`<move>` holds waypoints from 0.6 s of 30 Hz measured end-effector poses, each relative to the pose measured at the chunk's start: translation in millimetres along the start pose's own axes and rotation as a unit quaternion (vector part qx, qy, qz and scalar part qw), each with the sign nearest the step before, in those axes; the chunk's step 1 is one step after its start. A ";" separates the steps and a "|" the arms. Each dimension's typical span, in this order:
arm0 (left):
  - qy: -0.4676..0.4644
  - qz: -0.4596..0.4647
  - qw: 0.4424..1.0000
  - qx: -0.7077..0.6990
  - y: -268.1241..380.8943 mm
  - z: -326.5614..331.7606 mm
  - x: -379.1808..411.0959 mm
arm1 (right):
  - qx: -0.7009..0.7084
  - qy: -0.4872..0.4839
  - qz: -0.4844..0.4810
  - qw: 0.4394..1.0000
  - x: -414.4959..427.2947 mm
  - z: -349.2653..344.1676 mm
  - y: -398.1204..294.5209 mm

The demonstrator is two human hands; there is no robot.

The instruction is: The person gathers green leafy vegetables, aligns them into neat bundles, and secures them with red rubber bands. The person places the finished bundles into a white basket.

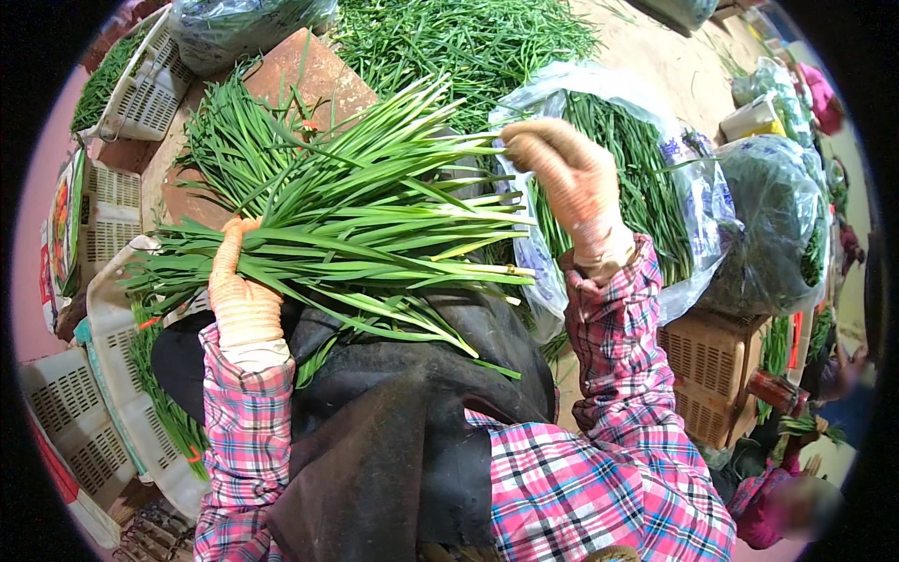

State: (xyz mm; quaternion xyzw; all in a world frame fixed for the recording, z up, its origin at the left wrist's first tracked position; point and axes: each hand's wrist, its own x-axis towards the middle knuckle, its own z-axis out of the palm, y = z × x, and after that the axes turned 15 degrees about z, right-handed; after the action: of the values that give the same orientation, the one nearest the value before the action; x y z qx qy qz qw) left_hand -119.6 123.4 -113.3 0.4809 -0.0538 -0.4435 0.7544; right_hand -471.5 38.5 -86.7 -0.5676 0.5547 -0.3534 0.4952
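A loose bunch of garlic chives lies across my lap, with leaf tips to the left and pale stalk ends to the right. My gloved left hand grips it near the leafy end, thumb over the leaves. At the upper stalk ends, my gloved right hand is bent down with its fingers closed around a few stalks; its fingertips are partly hidden. Beneath the bunch is a black apron. Another heap of chives rests behind, on a reddish-brown board.
A large chive pile covers the floor ahead. To the right stand an open plastic bag of chives, a filled bag and a brown crate. White crates line the left. Another person is at lower right.
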 end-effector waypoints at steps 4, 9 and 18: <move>0.006 -0.005 1.000 0.007 1.1 -1.5 2.3 | 0.083 -0.069 0.112 0.988 13.7 -17.3 20.4; 0.002 -0.005 1.000 -0.001 -0.3 -0.1 0.5 | 0.076 -0.210 0.147 0.964 10.8 8.4 10.4; 0.018 -0.012 1.000 0.004 -0.2 -5.0 2.7 | 0.194 0.173 0.047 0.964 -0.3 -10.6 14.3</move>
State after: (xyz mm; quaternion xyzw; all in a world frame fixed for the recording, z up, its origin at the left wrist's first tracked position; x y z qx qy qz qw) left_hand -115.6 124.8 -117.0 0.4923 -0.0364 -0.4433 0.7482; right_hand -485.6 38.5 -97.5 -0.3642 0.5788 -0.5236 0.5082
